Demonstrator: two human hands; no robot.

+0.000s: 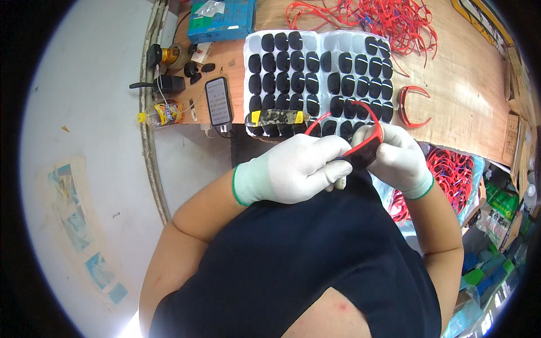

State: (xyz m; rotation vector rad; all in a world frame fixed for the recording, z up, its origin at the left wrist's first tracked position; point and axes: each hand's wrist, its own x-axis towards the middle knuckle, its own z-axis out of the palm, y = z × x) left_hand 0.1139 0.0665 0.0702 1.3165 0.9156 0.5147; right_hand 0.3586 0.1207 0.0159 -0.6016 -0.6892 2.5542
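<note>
Close to my body I hold a pair of red-framed sunglasses (370, 130) in both hands, with a dark lens showing between them. My left hand (304, 167), in a white glove with a green cuff, pinches one side of the front. The other side is gripped by my right hand (397, 156), gloved the same way. The temples point away from me, over a white lens tray (322, 79) filled with rows of dark lenses. Across the tray's near left part lies a dark patterned bar (280, 117) with yellow bands. My fingers hide part of the frame.
Right of the tray lies another red frame (413, 107); a tangled pile of red frames (389, 25) is behind. Left stand a phone (218, 101), a bottle (163, 114) and loose lenses (193, 70), with a blue box (221, 22) beyond. More red frames (451, 177) fill a bag at lower right.
</note>
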